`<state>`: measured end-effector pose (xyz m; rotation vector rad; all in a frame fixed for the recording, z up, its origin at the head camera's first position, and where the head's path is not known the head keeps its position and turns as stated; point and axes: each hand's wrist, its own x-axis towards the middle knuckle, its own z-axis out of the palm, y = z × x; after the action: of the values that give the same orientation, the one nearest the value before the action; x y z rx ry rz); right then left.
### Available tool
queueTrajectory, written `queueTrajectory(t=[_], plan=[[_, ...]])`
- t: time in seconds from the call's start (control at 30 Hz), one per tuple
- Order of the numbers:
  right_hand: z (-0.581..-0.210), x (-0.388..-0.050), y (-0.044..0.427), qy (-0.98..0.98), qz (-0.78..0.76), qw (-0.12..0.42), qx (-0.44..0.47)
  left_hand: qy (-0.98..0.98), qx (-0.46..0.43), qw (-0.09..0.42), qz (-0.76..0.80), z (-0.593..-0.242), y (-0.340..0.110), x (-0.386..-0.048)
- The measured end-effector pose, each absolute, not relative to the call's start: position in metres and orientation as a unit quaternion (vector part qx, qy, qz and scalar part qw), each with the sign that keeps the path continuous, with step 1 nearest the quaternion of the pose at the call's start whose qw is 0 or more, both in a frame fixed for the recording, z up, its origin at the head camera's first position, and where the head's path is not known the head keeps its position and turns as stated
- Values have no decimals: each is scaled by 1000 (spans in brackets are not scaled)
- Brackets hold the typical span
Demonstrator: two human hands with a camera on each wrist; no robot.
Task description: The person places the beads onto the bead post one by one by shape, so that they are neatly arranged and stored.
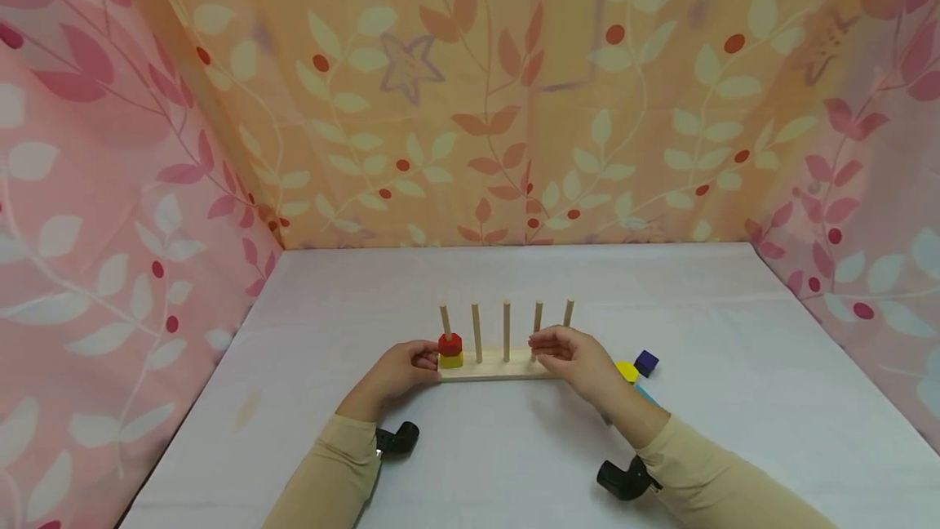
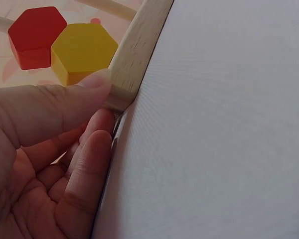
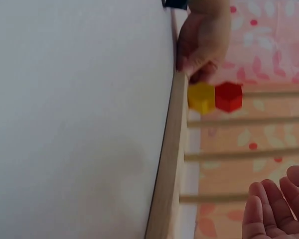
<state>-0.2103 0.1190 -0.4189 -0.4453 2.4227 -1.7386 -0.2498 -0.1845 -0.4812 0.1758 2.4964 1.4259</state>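
Note:
A wooden peg board (image 1: 485, 374) with several upright pegs stands on the white tabletop. On its leftmost peg, a red hexagonal block (image 1: 450, 344) sits on top of a yellow hexagonal block (image 1: 451, 361). My left hand (image 1: 400, 370) holds the left end of the board; in the left wrist view the thumb (image 2: 97, 82) presses on the base beside the yellow block, with the fingers curled below. Near the pegs at the right side hovers my right hand (image 1: 576, 357), its fingers loosely bent and nothing visible between them. The right wrist view shows this hand (image 3: 274, 214) beside a peg.
To the right of the board lie a purple block (image 1: 646, 362), a yellow block (image 1: 627, 371) and a light blue piece (image 1: 645, 394), partly behind the right forearm. Black wrist cameras (image 1: 400, 437) stick out from both sleeves. A patterned curtain (image 1: 485, 104) borders the table's back.

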Motion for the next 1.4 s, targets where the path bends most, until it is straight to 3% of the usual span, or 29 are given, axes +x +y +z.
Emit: queueTrajectory(t=[0.27, 0.67, 1.4], plan=[[-413, -215, 166, 845, -524, 36, -98, 859, 66, 128, 492, -480, -184, -249], [-419, -221, 218, 891, -449, 42, -47, 861, 68, 124, 489, -482, -184, -250], [-427, -214, 229, 910, -397, 112, -42, 862, 57, 130, 487, -480, -183, -248]])
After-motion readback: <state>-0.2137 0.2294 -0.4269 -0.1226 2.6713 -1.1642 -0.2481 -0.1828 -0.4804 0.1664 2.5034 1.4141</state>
